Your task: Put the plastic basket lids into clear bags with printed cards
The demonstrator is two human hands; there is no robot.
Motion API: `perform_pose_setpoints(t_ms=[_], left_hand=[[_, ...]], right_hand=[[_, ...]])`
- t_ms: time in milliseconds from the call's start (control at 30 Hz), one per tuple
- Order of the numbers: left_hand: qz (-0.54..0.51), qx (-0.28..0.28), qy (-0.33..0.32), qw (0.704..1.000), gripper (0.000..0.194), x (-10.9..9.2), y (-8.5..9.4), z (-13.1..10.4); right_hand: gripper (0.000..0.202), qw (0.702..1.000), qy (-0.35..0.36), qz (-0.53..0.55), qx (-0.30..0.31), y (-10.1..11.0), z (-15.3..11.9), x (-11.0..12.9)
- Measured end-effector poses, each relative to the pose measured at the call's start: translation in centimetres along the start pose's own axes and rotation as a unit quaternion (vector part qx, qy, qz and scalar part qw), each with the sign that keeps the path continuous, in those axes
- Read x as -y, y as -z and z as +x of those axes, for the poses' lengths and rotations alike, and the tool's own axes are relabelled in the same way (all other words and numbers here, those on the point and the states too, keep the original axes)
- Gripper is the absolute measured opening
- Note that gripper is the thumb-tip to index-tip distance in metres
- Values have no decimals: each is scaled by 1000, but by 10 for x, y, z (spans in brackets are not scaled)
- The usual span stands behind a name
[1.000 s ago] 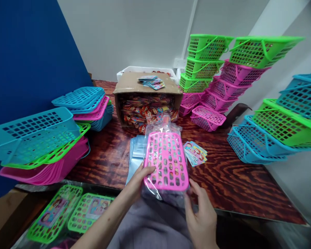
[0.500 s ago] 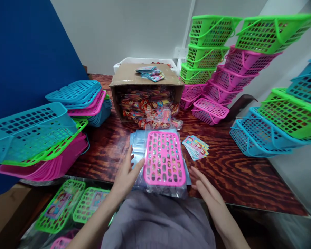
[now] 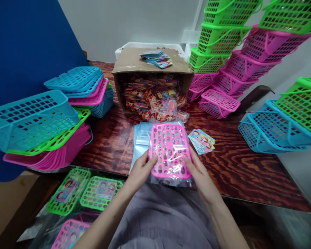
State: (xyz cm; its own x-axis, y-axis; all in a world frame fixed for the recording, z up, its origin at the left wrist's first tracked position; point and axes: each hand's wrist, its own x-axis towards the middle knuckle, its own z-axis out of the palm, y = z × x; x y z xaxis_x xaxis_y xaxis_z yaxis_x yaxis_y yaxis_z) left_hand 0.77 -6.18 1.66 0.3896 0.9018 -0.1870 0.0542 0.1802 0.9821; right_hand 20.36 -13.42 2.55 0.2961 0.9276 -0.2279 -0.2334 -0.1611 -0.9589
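Observation:
A pink plastic basket (image 3: 169,150) in a clear plastic bag lies at the table's near edge, its flat slotted side facing up. My left hand (image 3: 141,168) grips its left side, thumb on top and fingers mostly hidden at the edge. On the opposite side my right hand (image 3: 200,173) holds it the same way. Beneath and to the left of the basket is a stack of pale blue flat bags (image 3: 140,143). Several printed cards (image 3: 202,141) are fanned out just right of the basket.
Behind stands a cardboard box (image 3: 126,58) full of small printed packets (image 3: 155,95), with more cards (image 3: 158,58) on top. Empty baskets (image 3: 36,110) are stacked at left, filled green and pink baskets (image 3: 219,39) at right. Bagged baskets (image 3: 102,190) lie low on the left.
Both hands have closed in from beside the basket and now grip its left and right sides. The camera view has shifted, so the surroundings sit higher in the picture.

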Motion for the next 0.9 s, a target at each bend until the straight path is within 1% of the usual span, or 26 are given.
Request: perform_pose_setpoints(t_ms=[67,133,167,200,233,267,333,367,400,433,500,533,600,667,700,767,833,900], left_hand=[[19,-17,4,1000,53,2,2,-1],[62,-60,11,996,65,0,5,-7],[96,-87,-3,992,69,-2,7,-13],[136,-105,-37,984,73,-5,9,-20],[180,-105,-88,974,77,-8,10,-27],[228,-84,-151,958,80,-11,11,-33],[325,-3,-263,908,86,-15,9,-41],[368,38,-300,879,87,-15,8,-42],[408,66,-324,851,86,-15,6,-40],[443,78,-337,827,83,-14,5,-37],[500,76,-343,791,79,-13,6,-25],[522,77,-348,775,76,-13,8,-19],[555,92,-370,740,66,-14,15,-9],[572,102,-399,710,55,-13,21,-4],[575,98,-410,701,51,-12,22,-3],[571,79,-424,698,47,-7,23,-3],[555,65,-434,707,46,1,20,-5],[530,43,-441,723,46,10,17,-8]], right_hand=[[61,1000,0,23,-3,9,-6,0],[57,999,11,10,-40,21,-20,-6],[55,998,16,-19,-66,26,-29,-11],[53,994,21,-59,-90,30,-38,-17],[53,988,26,-105,-106,32,-47,-24],[54,980,33,-159,-117,33,-55,-30],[63,951,54,-274,-136,31,-65,-42],[65,931,66,-325,-149,28,-66,-47],[62,913,76,-364,-167,26,-65,-52],[55,898,84,-389,-185,24,-63,-54],[37,880,109,-408,-218,21,-57,-57],[32,872,127,-415,-229,21,-54,-57],[27,853,171,-428,-244,22,-49,-55],[25,838,205,-436,-255,24,-46,-51],[24,834,216,-438,-258,25,-45,-50],[22,826,234,-441,-261,27,-43,-48],[21,823,242,-451,-248,28,-41,-49],[22,820,245,-468,-221,31,-42,-52]])
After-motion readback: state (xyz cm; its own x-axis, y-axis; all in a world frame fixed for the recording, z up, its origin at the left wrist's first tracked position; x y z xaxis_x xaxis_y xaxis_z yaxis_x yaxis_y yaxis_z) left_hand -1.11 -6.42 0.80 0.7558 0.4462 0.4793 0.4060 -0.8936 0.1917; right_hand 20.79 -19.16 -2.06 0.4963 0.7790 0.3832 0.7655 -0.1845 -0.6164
